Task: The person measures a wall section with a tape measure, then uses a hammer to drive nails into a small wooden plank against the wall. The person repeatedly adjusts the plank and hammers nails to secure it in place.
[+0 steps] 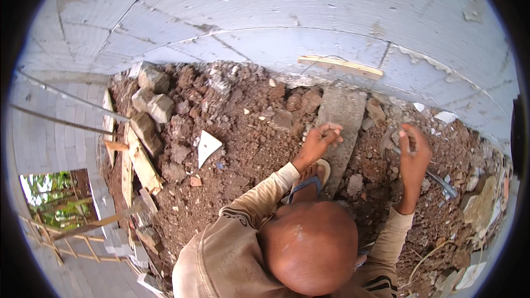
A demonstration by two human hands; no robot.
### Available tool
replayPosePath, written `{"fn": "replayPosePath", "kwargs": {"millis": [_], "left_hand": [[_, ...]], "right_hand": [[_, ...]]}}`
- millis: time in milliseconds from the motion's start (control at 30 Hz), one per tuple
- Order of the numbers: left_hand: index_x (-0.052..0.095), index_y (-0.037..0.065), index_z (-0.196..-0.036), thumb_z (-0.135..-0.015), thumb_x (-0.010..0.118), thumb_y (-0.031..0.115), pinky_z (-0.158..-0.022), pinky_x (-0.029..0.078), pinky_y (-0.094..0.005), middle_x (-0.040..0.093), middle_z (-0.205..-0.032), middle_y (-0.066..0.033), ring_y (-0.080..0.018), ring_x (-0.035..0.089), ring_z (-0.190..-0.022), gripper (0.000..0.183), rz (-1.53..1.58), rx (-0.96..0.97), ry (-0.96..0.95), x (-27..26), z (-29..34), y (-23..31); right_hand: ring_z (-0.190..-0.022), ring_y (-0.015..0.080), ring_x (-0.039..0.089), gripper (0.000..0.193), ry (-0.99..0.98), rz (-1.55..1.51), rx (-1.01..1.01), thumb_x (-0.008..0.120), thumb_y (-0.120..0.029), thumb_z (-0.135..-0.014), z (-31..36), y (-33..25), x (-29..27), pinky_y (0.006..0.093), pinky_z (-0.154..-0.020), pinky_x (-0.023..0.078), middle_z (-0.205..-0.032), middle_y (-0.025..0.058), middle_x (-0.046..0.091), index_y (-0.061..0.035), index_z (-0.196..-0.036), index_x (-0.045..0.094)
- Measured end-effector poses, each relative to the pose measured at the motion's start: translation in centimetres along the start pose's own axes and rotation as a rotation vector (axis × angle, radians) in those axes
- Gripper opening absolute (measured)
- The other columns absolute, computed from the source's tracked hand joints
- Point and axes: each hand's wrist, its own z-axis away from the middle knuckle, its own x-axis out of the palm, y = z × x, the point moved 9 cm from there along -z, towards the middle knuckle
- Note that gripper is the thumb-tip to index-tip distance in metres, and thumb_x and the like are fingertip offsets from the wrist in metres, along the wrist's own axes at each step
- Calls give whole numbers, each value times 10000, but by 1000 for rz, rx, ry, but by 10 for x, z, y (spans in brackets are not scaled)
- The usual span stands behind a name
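Observation:
My left hand (324, 142) hangs above a narrow concrete strip (337, 111), its fingers bent and drawn in toward the thumb. Across from it, to the right, my right hand (413, 152) is raised over the soil with its fingers curled and thumb close to them. What either hand pinches, if anything, is too small to make out. A grey-blue rod-like tool (441, 183) lies on the ground, partly hidden behind my right wrist. Below my left hand is my foot (310, 181) in a flip-flop, beside the strip.
A pale block wall (342, 8) runs along the far side, with a wooden batten (340, 66) against it. Lumpy brown soil (237, 143) holds a white triangular piece (208, 148). Stones (154, 80), wood planks (142, 160) and slanting rods (66, 121) lie left; a broken slab (477, 204) lies right.

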Motion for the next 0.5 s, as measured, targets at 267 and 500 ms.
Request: {"fn": "replayPosePath", "kwargs": {"millis": [267,500], "left_hand": [[698,52,-1197,-1018,596,253,-866,575,-390,756,-1049,-134,-282,739,-972,287,-529,63,87,-47,105,-9],[699,98,-1157,-981,608,212,-924,548,-482,709,-1139,-184,-411,678,-1037,228,-797,-252,438,-147,241,-13]], "right_hand": [[-848,194,614,113,-81,1,82,732,-72,-913,-5,21,-6,338,-844,490,-899,72,675,-10,-968,655],[-762,206,485,227,-289,72,-122,732,-39,-894,4,-14,13,318,-773,439,-790,86,539,19,-851,517]]}}
